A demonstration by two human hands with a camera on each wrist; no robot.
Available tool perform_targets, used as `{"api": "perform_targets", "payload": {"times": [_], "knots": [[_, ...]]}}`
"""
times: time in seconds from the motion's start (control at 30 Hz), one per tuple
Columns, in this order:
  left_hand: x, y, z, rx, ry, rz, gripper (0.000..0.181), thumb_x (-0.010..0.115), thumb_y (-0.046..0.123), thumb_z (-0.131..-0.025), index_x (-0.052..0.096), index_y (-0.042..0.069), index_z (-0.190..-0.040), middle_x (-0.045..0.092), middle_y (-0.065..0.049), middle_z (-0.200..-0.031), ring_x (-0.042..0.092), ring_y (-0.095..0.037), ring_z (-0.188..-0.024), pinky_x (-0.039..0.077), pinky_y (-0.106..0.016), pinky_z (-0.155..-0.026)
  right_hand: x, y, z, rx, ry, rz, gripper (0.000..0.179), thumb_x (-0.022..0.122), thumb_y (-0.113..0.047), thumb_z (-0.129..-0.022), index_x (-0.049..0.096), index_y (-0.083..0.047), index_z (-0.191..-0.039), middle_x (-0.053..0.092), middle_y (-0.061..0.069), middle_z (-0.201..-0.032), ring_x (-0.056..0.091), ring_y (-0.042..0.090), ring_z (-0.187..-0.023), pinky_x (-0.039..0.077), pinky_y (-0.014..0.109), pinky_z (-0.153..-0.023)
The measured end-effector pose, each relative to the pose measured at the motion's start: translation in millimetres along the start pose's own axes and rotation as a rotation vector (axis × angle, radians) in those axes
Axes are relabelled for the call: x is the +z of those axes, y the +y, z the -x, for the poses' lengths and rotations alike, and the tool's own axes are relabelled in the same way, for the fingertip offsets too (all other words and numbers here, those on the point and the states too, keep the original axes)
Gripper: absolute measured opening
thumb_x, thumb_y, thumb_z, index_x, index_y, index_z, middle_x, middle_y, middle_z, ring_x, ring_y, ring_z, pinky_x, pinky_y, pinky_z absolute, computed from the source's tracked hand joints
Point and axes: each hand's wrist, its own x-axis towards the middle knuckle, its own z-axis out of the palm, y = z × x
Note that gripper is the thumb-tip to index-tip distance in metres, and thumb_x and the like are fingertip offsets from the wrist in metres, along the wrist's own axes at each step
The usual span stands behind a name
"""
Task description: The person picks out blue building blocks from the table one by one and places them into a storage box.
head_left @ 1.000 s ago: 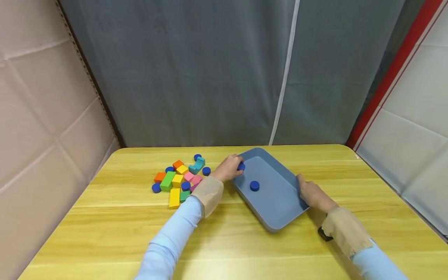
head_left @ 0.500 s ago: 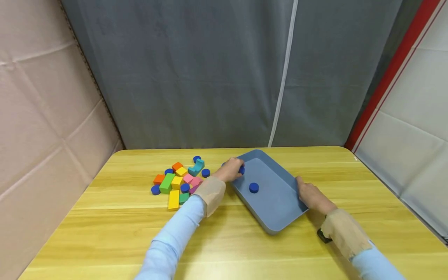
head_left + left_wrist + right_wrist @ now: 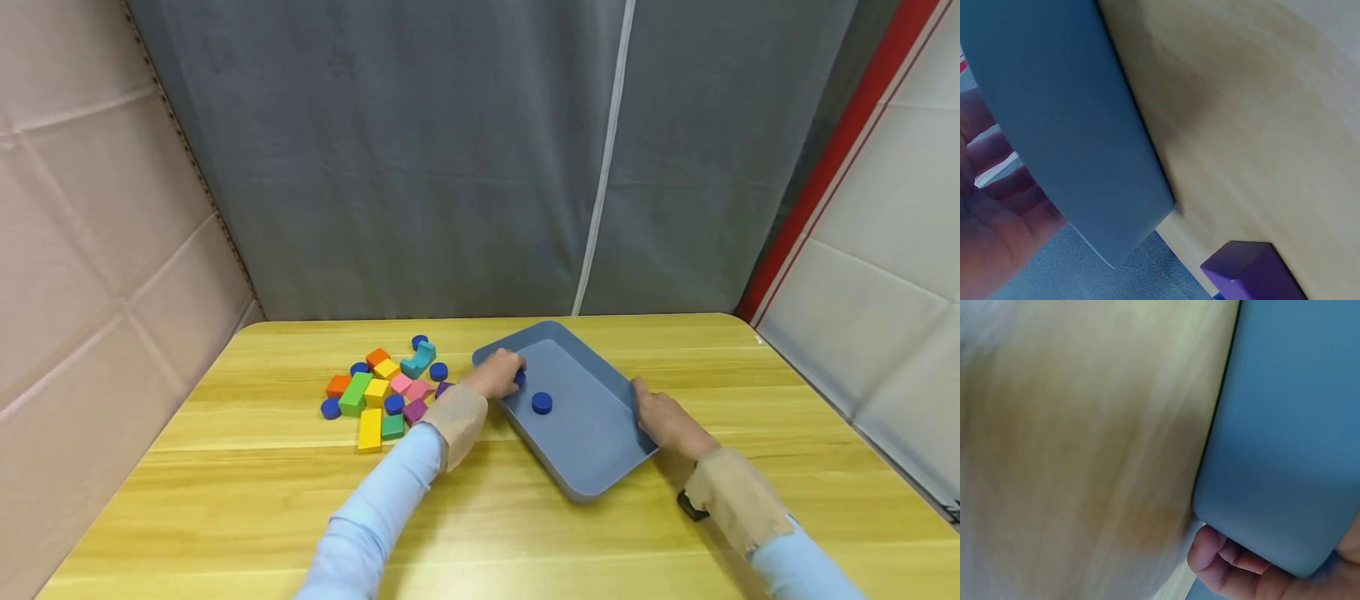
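A shallow blue-grey tray (image 3: pixel 592 442) sits at an angle on the wooden table. My left hand (image 3: pixel 497 372) reaches over its left rim, and a blue disc (image 3: pixel 520 378) shows at the fingertips, pinched just inside the tray. Another blue disc (image 3: pixel 542 403) lies on the tray floor nearby. In the left wrist view, the tray's side wall (image 3: pixel 1072 125) hides the fingertips and the disc. At the tray's right side, my right hand (image 3: pixel 671 418) grips the rim. Curled fingers (image 3: pixel 1210 550) show below the tray's edge in the right wrist view.
Left of the tray lies a loose group of blocks, among them a green block (image 3: pixel 356 394), a yellow block (image 3: pixel 370 430), a teal curved block (image 3: pixel 418 360) and several blue discs. A purple block (image 3: pixel 1254 272) is close to the tray. A grey curtain (image 3: pixel 420 167) hangs behind the table.
My left hand has moved slightly nearer and lower with the blue disc, uncovering the tray's back-left corner and a purple block. My right hand and the tray stay in place.
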Motion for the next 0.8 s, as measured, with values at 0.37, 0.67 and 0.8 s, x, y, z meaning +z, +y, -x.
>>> {"api": "perform_targets", "payload": {"times": [0.37,0.67,0.8], "knots": [[11.6,-3.5,0.8,0.004,-0.022,-0.042,0.017,0.066,0.005,-0.077,0.065,0.001,-0.094,0.062,-0.009,-0.082,0.052,-0.015,-0.07,0.045,-0.023,-0.064,0,-1,0.0,0.027,-0.04,-0.018,0.027,0.044,0.007,-0.081,0.032,0.007,-0.106,0.044,0.01,-0.057,0.046,0.02,-0.048,0.038,0.03,-0.043],[12.8,-3.2,1.6,0.001,-0.025,-0.02,0.021,0.066,0.002,-0.076,0.064,0.0,-0.097,0.063,-0.011,-0.089,0.057,-0.018,-0.077,0.048,-0.025,-0.068,1,-1,-0.2,0.031,-0.041,-0.02,0.028,0.045,0.008,-0.081,0.032,0.007,-0.105,0.044,0.01,-0.057,0.046,0.02,-0.048,0.038,0.03,-0.043],[12.1,-3.0,1.5,-0.006,-0.026,-0.012,0.025,0.066,0.002,-0.076,0.063,0.0,-0.101,0.063,-0.011,-0.093,0.058,-0.019,-0.081,0.048,-0.026,-0.072,0,0,-0.9,0.033,-0.043,-0.028,0.028,0.045,0.008,-0.081,0.032,0.007,-0.106,0.045,0.011,-0.057,0.047,0.02,-0.048,0.039,0.031,-0.043]]}}
